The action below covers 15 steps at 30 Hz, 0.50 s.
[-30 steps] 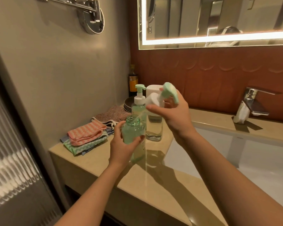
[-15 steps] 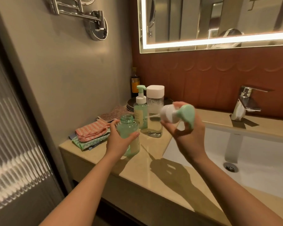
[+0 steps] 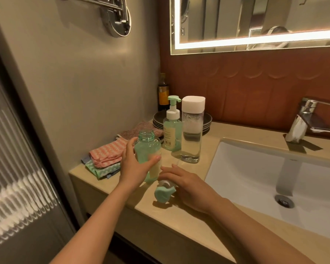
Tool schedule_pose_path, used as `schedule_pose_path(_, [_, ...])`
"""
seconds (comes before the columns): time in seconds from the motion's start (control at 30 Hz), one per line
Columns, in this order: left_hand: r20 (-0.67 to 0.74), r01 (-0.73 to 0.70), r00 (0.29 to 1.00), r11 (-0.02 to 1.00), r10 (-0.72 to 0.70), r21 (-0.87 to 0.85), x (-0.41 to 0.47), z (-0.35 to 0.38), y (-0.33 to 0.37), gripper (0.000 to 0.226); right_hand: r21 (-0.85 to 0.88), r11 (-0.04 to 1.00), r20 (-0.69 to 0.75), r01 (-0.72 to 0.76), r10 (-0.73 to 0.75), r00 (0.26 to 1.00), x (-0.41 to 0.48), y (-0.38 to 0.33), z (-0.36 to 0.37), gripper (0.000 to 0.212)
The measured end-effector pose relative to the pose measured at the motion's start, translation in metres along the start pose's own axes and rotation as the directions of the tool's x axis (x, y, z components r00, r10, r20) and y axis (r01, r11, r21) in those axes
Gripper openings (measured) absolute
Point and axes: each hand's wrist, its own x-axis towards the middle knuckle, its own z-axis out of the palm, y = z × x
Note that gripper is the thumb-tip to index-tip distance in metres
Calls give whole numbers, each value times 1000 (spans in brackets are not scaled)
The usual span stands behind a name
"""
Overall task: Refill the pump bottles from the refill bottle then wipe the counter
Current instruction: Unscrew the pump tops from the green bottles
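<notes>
View: head camera, looking forward and down; the only view.
Tabletop: beige stone tabletop (image 3: 181,227), with a white sink basin (image 3: 265,174) set into its right part.
Bottle A: translucent mint-green plastic pump bottle with its neck open (image 3: 149,149). It stands upright near the front-left of the tabletop; its base is hidden by the hand.
Left hand: left hand (image 3: 132,168) wraps the lower body of bottle A. Grip closed round it, thumb across the front.
Pump head: mint-green and white plastic pump head (image 3: 162,193), on its side on the tabletop, just right of bottle A's base.
Right hand: right hand (image 3: 189,187) lies palm down over the pump head's white collar, fingers loosely extended. Cannot tell whether the grip has hold of it or merely rests on it.
Refill: tall clear plastic refill bottle with a white square cap (image 3: 191,136), upright, cap on, clear liquid inside.
Bottle B: second mint-green pump bottle with its pump fitted (image 3: 171,136), just left of the refill bottle.
Key relation: the refill bottle stands beyond the right hand, behind and right of bottle A, long axis vertical. The right hand is nearer; the left is occupied steadying.
Step (judgement): bottle A opened, no pouring under way; task early.
Next move (judgement): right hand leaves the pump head and reaches forward for the refill bottle's mid-body. The cap must come off first.
Risk (judgement): narrow neck, so spill likely.
Also: folded pink and green cloths (image 3: 106,158), left of bottle A.
</notes>
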Motion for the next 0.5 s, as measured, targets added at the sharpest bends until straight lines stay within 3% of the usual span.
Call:
schedule_pose_path(0.2, [-27,-16,1000,1000,15,-27,-1,0,3,86,-67,995,73,72,-67,995,4,6,1,44])
schedule_pose_path(0.5, [-152,-43,988,999,40,-19,9,-43,27,81,-130,967,25,218,-217,976,34,5,25,36])
